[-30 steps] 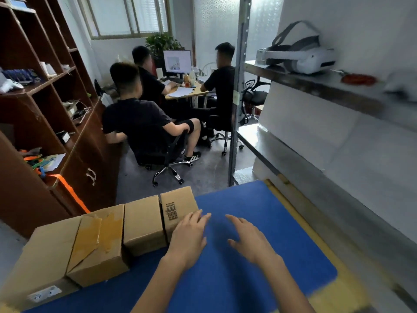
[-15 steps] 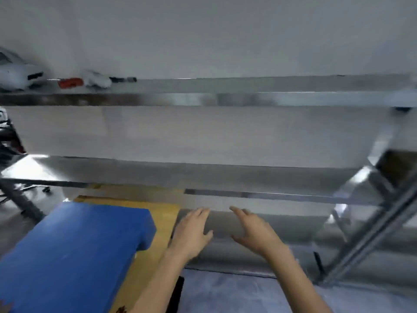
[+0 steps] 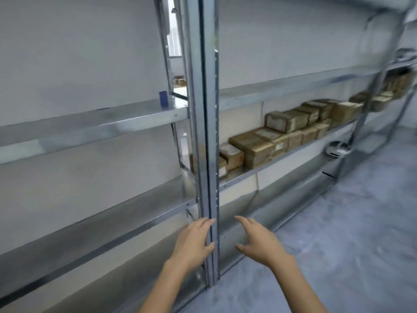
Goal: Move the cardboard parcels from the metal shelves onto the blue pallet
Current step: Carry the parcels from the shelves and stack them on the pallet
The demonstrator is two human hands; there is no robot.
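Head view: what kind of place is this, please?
Probably a storeroom or small warehouse: long metal shelves along the wall, many taped cardboard parcels stacked on one level, and a bare grey floor.

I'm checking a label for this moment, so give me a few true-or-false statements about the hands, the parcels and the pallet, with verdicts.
1. The left hand and the right hand hold nothing. True.
2. The cardboard parcels lie on the floor. False: they sit on a metal shelf.
3. Some parcels are stacked on top of others. True.
4. The blue pallet is in view beside the hands. False: it shows nowhere in this picture.
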